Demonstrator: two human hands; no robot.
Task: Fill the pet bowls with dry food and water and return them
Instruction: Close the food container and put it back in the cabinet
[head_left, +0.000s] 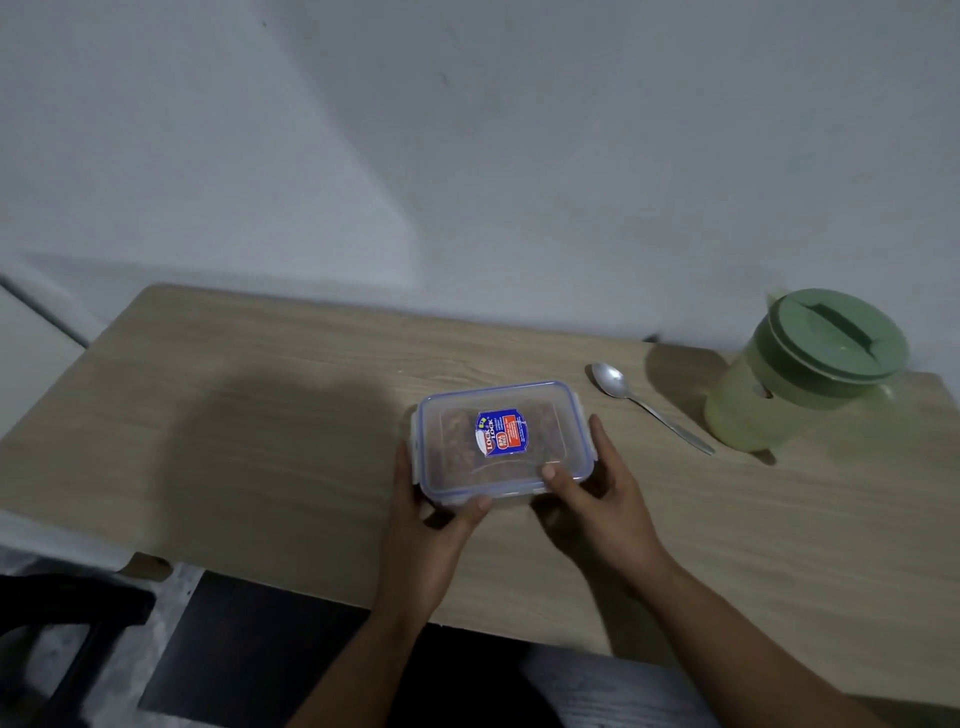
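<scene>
A clear plastic food container (501, 441) with a blue-edged snap lid and a blue and red label sits on the wooden table (249, 415). Brown dry food shows through the lid. My left hand (431, 514) grips its left front corner, thumb on the front rim. My right hand (597, 499) holds the right front corner, thumb pressed on the lid. A metal spoon (644, 405) lies to the right of the container. A green lidded pitcher (800, 369) stands at the far right. No pet bowl is in view.
A grey wall runs behind the table. The table's front edge is close to my body. A dark chair part (67, 629) and a dark floor panel (249, 654) lie below the table at the lower left.
</scene>
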